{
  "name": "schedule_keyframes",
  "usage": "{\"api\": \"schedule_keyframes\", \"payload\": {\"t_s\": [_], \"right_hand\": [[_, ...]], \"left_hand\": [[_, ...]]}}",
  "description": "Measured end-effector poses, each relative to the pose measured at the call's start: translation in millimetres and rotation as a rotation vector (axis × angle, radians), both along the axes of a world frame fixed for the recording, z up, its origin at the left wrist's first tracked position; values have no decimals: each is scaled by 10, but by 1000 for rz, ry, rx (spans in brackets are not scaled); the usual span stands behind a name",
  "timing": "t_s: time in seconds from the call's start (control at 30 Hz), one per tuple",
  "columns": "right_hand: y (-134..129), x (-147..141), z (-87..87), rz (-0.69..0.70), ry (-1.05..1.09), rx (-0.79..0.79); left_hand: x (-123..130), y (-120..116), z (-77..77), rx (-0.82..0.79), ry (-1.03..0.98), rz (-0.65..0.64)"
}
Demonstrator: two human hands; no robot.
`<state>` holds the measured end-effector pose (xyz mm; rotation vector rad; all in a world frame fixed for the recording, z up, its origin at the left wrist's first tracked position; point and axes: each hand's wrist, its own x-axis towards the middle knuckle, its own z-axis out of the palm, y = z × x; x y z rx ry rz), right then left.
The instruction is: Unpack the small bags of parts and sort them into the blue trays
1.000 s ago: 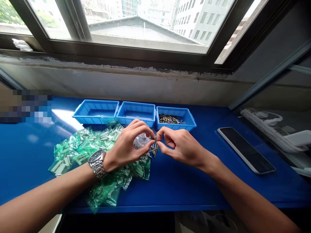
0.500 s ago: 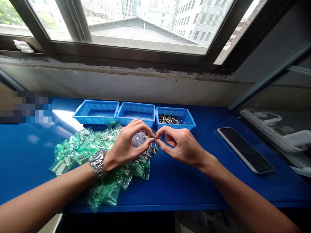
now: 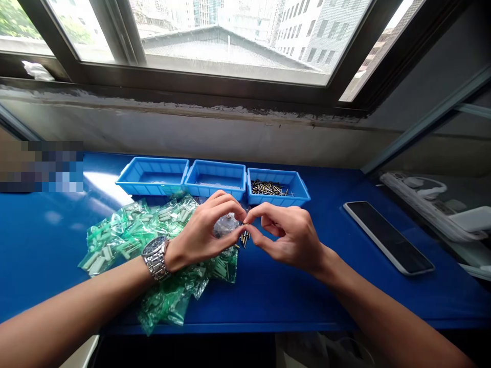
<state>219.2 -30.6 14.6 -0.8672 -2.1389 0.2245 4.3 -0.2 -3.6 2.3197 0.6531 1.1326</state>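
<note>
My left hand (image 3: 209,222), with a watch (image 3: 155,255) on its wrist, is closed in a pinch of thumb and forefinger. Opposite it, my right hand (image 3: 289,232) pinches in the same way, and the fingertips of both hands meet. Between them is a small metal pin, mostly covered by the fingers. Just below the fingertips, several black, gold and silver metal pins (image 3: 244,238) lie on the table. A clear plastic bag (image 3: 226,225) shows behind my left thumb. Green plastic bags (image 3: 130,230) with pale parts inside spread under and left of my left hand.
Three blue trays stand in a row at the back: a left tray (image 3: 151,189), a middle tray (image 3: 215,193) and a right tray (image 3: 280,199) with many metal pins. A phone (image 3: 387,237) lies on the blue table (image 3: 307,301) at the right, near a power strip (image 3: 414,199).
Both hands have shifted slightly to the right and their fingertips have come closer together. The small pin, partly visible before, is now mostly hidden.
</note>
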Motion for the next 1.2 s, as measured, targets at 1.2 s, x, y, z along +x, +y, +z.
{"api": "schedule_keyframes", "payload": {"t_s": [1.2], "right_hand": [[14,-5,10,-53,48,5]], "left_hand": [[-8,-17,14,47,-81,65]]}}
